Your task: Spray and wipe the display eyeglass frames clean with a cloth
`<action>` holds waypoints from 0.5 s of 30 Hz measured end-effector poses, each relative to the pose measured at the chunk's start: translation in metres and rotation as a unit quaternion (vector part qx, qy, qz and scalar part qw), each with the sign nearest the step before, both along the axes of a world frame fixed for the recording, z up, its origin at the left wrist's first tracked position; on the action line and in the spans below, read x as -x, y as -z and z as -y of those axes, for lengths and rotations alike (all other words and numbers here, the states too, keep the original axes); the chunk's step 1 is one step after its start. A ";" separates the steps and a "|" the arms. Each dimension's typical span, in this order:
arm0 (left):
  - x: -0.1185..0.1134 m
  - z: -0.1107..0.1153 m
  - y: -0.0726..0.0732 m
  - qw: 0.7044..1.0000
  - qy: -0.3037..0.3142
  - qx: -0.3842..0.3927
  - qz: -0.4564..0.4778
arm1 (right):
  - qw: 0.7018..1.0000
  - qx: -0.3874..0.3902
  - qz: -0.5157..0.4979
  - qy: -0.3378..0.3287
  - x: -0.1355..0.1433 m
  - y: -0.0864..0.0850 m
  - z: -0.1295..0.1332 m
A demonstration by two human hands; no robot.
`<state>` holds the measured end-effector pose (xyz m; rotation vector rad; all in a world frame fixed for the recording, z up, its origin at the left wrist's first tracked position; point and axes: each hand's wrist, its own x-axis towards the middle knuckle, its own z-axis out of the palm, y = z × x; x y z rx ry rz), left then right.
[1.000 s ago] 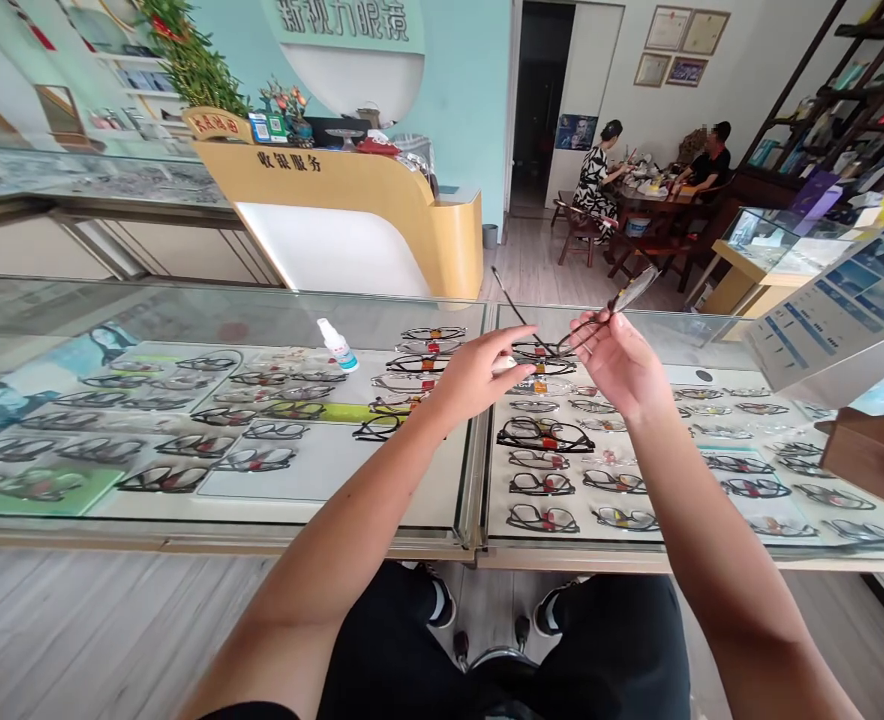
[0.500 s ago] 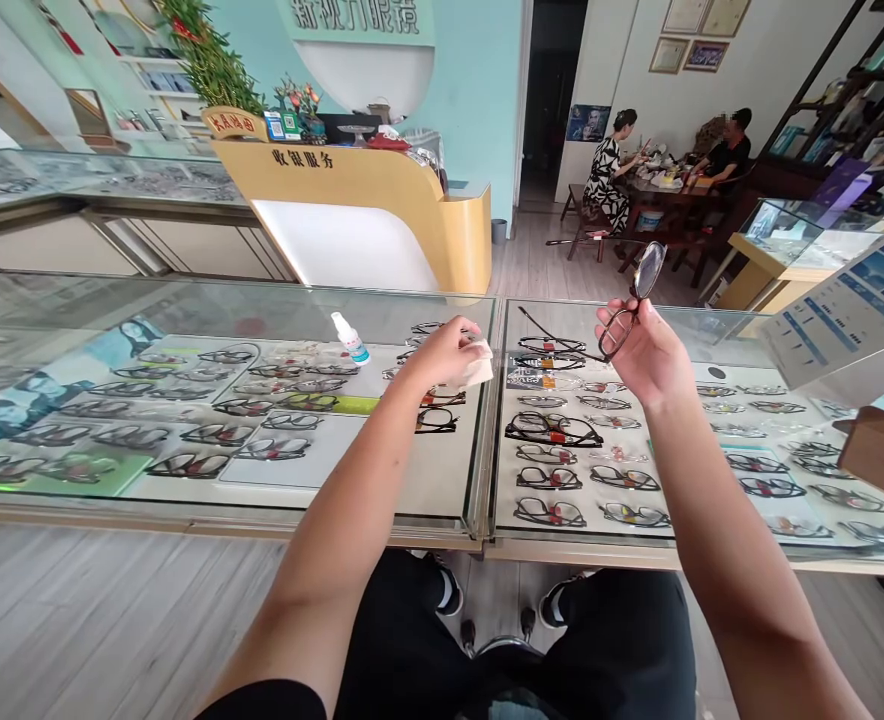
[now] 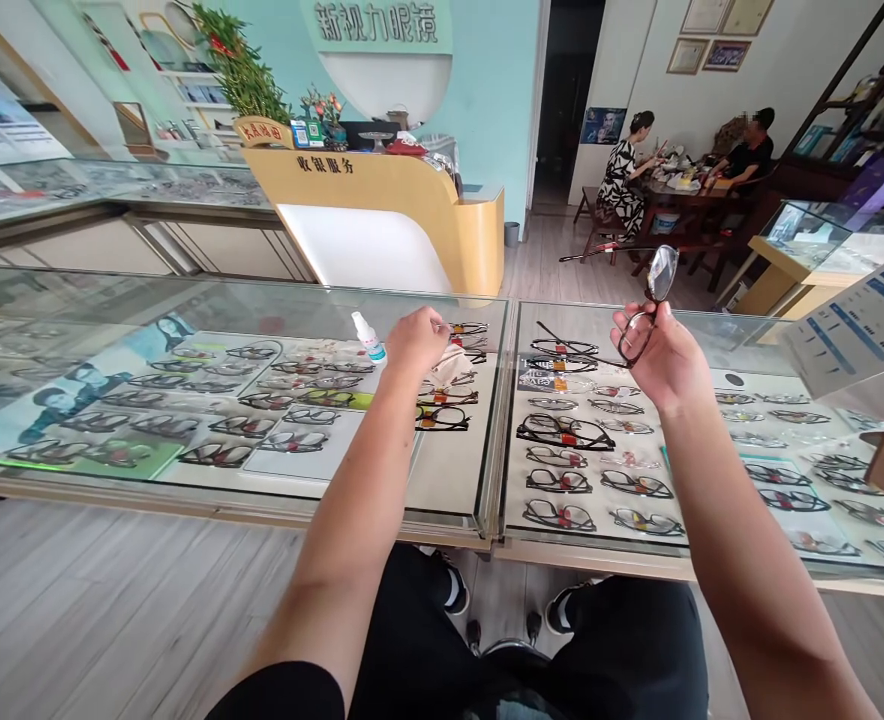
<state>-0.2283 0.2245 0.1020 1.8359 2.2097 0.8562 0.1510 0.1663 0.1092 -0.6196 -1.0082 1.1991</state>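
My right hand (image 3: 665,360) is raised above the right part of the display case, its fingers closed on a pair of dark-rimmed glasses (image 3: 662,275). The glasses are tilted, one lens above the other, with a temple reaching out to the left. Over the left part of the case is my left hand (image 3: 418,338), its fingers loosely bent and partly hidden, with nothing seen in them. A pale cleaning cloth (image 3: 451,366) lies on the glass top just right of that hand. Left of the hand stands a white spray bottle (image 3: 368,338) with a blue label.
Under the glass top of the display case (image 3: 442,490) lie rows of glasses (image 3: 566,432). A printed box (image 3: 854,335) stands at the right. Beyond are a wooden counter (image 3: 479,235) and two people (image 3: 623,175) seated at a table.
My left hand has let go of the cloth and moved left towards the spray bottle. My right hand still holds up the glasses, now turned slightly. The view has shifted a little left.
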 end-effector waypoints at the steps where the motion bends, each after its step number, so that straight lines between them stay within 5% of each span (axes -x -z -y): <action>1: 0.002 0.000 -0.001 0.999 -0.018 -0.046 0.008 | 1.000 0.001 -0.004 0.000 -0.001 0.000 0.000; 5: 0.017 -0.002 -0.002 0.963 -0.184 -0.196 0.032 | 1.000 0.005 -0.016 -0.001 -0.007 -0.002 0.001; 8: 0.032 -0.007 0.002 0.943 -0.272 -0.182 0.061 | 1.000 -0.004 -0.025 -0.015 -0.011 -0.003 0.001; 15: 0.068 -0.021 0.015 0.955 -0.259 -0.019 0.142 | 0.998 -0.027 -0.055 -0.033 -0.008 -0.003 0.002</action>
